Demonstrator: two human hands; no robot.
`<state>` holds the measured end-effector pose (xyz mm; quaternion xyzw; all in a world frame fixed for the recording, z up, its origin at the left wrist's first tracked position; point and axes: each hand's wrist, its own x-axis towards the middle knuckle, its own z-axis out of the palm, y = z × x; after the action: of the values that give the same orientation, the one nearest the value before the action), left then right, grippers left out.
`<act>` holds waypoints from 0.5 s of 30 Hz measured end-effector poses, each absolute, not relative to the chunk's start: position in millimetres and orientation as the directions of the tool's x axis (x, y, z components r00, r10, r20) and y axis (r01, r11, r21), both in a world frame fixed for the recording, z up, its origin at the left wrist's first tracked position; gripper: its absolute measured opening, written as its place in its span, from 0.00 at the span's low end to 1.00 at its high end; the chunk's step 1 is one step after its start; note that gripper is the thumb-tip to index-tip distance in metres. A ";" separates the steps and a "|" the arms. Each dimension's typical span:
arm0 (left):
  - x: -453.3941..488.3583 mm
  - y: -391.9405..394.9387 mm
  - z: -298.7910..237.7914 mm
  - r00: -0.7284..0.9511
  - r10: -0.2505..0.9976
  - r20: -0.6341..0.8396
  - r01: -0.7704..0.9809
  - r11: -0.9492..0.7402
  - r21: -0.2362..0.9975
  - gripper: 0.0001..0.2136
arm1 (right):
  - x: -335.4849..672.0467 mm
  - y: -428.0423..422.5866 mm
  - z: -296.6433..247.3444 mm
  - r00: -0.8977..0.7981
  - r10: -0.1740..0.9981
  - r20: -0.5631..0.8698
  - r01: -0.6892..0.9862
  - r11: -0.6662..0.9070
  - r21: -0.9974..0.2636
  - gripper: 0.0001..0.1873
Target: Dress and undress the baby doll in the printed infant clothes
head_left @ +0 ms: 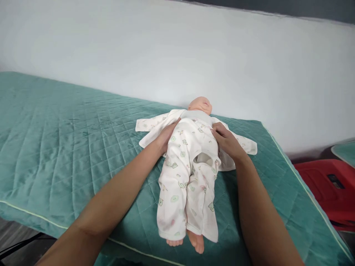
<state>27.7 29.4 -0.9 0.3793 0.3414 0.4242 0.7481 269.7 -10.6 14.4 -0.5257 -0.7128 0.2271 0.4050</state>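
A baby doll (200, 104) lies on its back, head towards the wall and bare feet towards me. It wears white printed baby pants (177, 173), with an opening at the crotch and the waist high on the belly. A matching baby jacket (155, 123) is spread open beneath it, sleeves out to both sides. My left hand (168, 133) is closed at the left side of the pants' waist, its fingers partly hidden behind the cloth. At the opposite side, my right hand (226, 139) grips the waistband with bent fingers.
Under the doll is a green quilted bed cover (83, 147) with a pale piped edge. A white wall (166, 51) rises behind the bed. To the right, lower than the bed, stands a red plastic object (327, 184).
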 end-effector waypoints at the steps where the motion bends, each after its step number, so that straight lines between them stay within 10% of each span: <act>1: 27.5 29.7 -1.4 0.423 0.884 -0.200 -0.381 0.373 0.846 0.18 | 270.3 -9.5 13.8 -0.151 0.924 0.351 0.566 0.372 -0.736 0.19; 15: 28.5 25.7 7.1 0.417 0.875 -0.247 -0.399 0.420 0.815 0.12 | 252.7 26.3 11.8 0.166 0.887 0.430 0.692 0.206 -0.692 0.22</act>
<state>28.5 25.7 7.1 0.3438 0.3460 0.4145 0.7683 252.7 26.3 11.8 -0.6204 -0.6363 0.1097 0.4452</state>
